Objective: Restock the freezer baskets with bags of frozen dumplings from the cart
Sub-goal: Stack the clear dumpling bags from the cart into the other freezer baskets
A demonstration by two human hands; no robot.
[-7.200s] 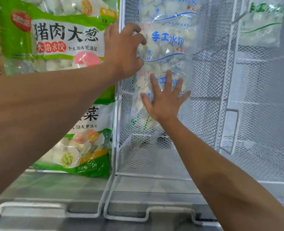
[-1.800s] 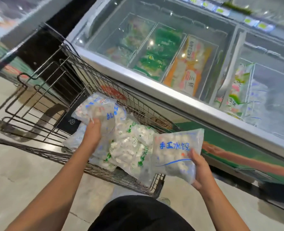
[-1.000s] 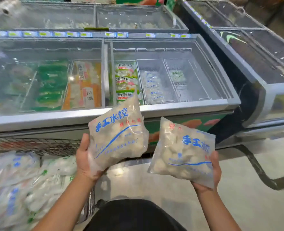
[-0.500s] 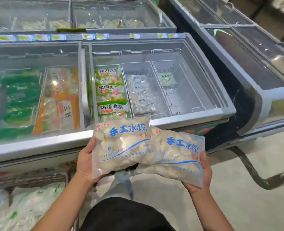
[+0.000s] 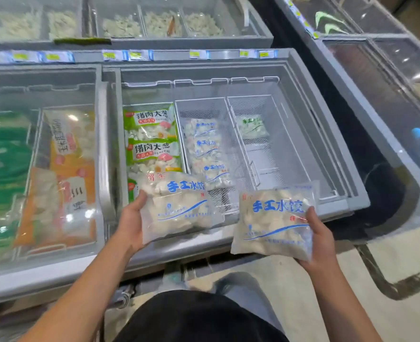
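Dumpling bag (image 5: 179, 208) gripped by left hand (image 5: 130, 223); second bag (image 5: 273, 223) gripped by right hand (image 5: 320, 240), fingers curled.

Left hand (image 5: 130, 224) and right hand (image 5: 321, 239) each grip a clear blue-printed dumpling bag (image 5: 179, 206) (image 5: 274, 222) over the grey chest freezer's front edge (image 5: 194, 245).

The left bag (image 5: 179, 206) reads "手工水饺" in blue, with red characters at its top corner too blurred to read. The right bag (image 5: 274, 220) bears the same blue "手工水饺". The green bags (image 5: 152, 137) in the left basket (image 5: 125, 144) read "猪肉大葱" in black. Blue print on the clear bags (image 5: 207, 146) in the middle basket (image 5: 225, 112) looks alike but is too small. The price tags (image 5: 135, 55) are unreadable.
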